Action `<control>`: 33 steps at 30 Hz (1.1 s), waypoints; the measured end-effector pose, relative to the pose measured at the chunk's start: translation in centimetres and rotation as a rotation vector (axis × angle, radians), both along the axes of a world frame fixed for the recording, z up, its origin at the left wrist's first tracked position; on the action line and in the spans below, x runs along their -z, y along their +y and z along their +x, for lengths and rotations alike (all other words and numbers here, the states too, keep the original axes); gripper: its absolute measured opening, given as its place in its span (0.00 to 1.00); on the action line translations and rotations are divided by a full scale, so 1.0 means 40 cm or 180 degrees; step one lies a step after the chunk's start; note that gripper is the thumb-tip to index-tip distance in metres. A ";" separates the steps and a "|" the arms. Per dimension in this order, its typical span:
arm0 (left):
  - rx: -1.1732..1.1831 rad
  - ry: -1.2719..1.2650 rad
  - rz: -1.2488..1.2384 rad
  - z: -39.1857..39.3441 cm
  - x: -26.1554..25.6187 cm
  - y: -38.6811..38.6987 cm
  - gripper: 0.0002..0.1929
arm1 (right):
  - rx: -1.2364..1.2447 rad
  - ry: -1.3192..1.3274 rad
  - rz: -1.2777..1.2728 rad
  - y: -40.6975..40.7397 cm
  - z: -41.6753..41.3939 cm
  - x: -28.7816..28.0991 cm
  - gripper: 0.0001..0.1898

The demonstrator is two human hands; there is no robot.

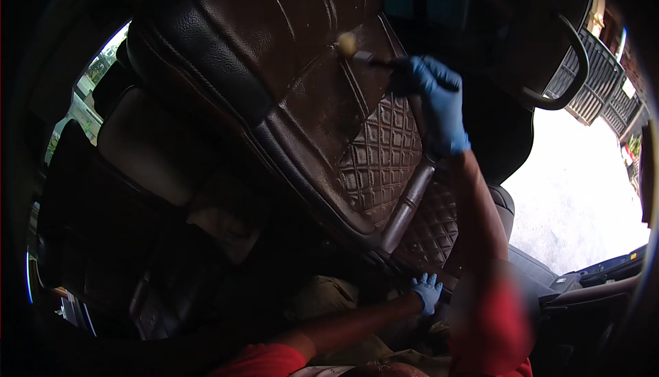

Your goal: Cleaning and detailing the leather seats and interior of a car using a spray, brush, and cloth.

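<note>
My right hand, in a blue disposable glove, grips the dark handle of a detailing brush. Its pale, blurred bristles meet the brown leather seat backrest near a seam. White specks and a wet-looking sheen show on the leather around the seams. Below the brush lies a diamond-quilted panel of the backrest. Low in the view, my gloved left hand rests with spread fingers at the edge of the quilted seat cushion. Nothing shows in its fingers.
A second seat stands in shadow on the left. At upper right, a curved grab handle hangs beside the door opening, with bright ground outside. The door's inner panel is at lower right. My bent knee is below the seat.
</note>
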State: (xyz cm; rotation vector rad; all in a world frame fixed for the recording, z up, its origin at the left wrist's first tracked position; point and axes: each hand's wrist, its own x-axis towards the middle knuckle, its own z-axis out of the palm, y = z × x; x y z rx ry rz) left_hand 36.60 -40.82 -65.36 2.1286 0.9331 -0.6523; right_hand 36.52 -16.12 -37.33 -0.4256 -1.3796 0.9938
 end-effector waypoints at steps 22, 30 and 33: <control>0.0355 0.0211 -0.0382 0.029 -0.029 0.036 0.58 | 0.0623 0.0690 0.0619 0.111 -0.001 -0.099 0.14; 0.0668 0.0084 -0.0505 0.028 -0.031 0.054 0.57 | 0.0863 0.0521 0.1237 0.087 -0.030 -0.122 0.12; 0.0800 0.0112 -0.0471 0.042 -0.016 0.052 0.57 | 0.1106 0.0509 0.0374 0.188 0.033 -0.171 0.13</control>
